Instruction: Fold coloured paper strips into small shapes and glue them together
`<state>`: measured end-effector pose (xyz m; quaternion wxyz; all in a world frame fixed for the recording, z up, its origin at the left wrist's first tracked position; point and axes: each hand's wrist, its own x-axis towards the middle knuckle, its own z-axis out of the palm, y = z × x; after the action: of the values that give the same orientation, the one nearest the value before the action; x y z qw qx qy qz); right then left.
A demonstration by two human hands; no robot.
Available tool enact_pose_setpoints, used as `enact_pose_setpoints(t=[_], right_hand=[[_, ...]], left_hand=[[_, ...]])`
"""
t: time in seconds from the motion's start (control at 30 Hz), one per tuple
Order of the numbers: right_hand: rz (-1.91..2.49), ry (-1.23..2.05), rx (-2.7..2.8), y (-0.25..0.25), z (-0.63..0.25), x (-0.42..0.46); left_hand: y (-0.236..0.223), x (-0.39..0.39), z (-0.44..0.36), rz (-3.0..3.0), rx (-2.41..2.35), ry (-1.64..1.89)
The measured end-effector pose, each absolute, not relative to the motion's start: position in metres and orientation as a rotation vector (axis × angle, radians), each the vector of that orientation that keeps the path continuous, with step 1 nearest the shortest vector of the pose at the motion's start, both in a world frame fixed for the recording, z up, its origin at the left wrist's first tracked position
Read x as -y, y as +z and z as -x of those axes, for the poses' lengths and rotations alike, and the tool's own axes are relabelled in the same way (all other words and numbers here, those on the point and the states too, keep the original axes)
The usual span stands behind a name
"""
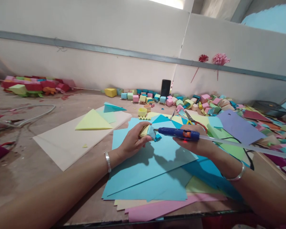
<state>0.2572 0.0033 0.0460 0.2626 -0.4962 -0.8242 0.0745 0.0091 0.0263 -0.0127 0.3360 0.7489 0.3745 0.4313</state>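
My left hand (136,140) is closed around a small folded paper box (151,132) in pale yellow and light blue, with a darker blue flap below. In my right hand (195,140) is a blue hot glue gun (178,133); its nozzle points left and meets or nearly meets the box's blue side. A long clear glue stick (243,146) runs out of the gun's rear to the right. Beneath both hands lie light blue paper sheets (143,171), stacked over pink paper (164,208) at the table's front edge.
Scissors (193,119) lie just beyond my right hand. Several small paper boxes (135,98) line the wall, where a phone (166,87) leans. White paper (59,149) and a yellow triangle (93,121) are on the left, near a cable (38,112). Purple paper (240,125) lies right.
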Motion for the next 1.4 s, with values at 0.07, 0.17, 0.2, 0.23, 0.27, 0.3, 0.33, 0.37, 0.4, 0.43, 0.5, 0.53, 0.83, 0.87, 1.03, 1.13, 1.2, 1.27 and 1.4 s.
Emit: enact_pose_setpoints(t=[0.07,0.17,0.2,0.23,0.27,0.3,0.33,0.37,0.4,0.43,0.5,0.53,0.83,0.87,1.03,1.13,1.2,1.27,1.4], right_hand=[[1.325,0.199,2.257,0.046,-0.256,-0.003],[1.239,0.181,2.308,0.045,-0.255,-0.001],[1.237,0.165,2.296,0.044,-0.255,-0.001],[1.252,0.155,2.273,0.044,-0.255,-0.001],[1.27,0.15,2.248,0.043,-0.255,-0.001],[1.286,0.151,2.228,0.043,-0.255,-0.001],[1.297,0.155,2.211,0.042,-0.255,-0.002],[1.299,0.163,2.207,0.042,-0.255,-0.003],[1.296,0.174,2.215,0.041,-0.256,-0.003],[1.288,0.185,2.234,0.041,-0.256,-0.003],[1.266,0.204,2.277,0.04,-0.256,-0.004],[1.262,0.205,2.29,0.04,-0.257,-0.005],[1.208,0.178,2.308,0.041,-0.258,-0.006],[1.191,0.181,2.319,0.041,-0.258,-0.006],[1.317,0.136,2.277,0.044,-0.259,-0.007],[1.242,0.105,2.346,0.044,-0.26,-0.006],[1.198,0.087,2.372,0.045,-0.261,-0.005],[1.201,0.079,2.367,0.046,-0.262,-0.004],[1.236,0.12,2.342,0.051,-0.262,-0.003]], left_hand=[[-0.013,-0.027,-0.009,-1.963,-0.96,1.131],[-0.015,-0.028,-0.01,-1.955,-0.956,1.132],[-0.016,-0.029,-0.01,-1.943,-0.951,1.133],[-0.017,-0.029,-0.01,-1.927,-0.941,1.137],[-0.017,-0.03,-0.01,-1.91,-0.929,1.142],[-0.017,-0.03,-0.01,-1.895,-0.919,1.143],[-0.017,-0.029,-0.01,-1.881,-0.915,1.14],[-0.017,-0.029,-0.011,-1.867,-0.916,1.135],[-0.017,-0.029,-0.011,-1.854,-0.92,1.127],[-0.016,-0.028,-0.011,-1.839,-0.924,1.121],[-0.015,-0.028,-0.012,-1.812,-0.928,1.106],[-0.014,-0.027,-0.012,-1.797,-0.929,1.101],[-0.009,-0.021,-0.015,-1.738,-0.953,1.08],[-0.009,-0.021,-0.015,-1.743,-0.956,1.075],[-0.009,-0.02,-0.014,-1.758,-0.936,1.082],[-0.009,-0.02,-0.013,-1.793,-0.945,1.081],[-0.009,-0.02,-0.014,-1.793,-0.94,1.077],[-0.008,-0.019,-0.014,-1.786,-0.938,1.066],[-0.008,-0.019,-0.014,-1.802,-0.932,1.061]])
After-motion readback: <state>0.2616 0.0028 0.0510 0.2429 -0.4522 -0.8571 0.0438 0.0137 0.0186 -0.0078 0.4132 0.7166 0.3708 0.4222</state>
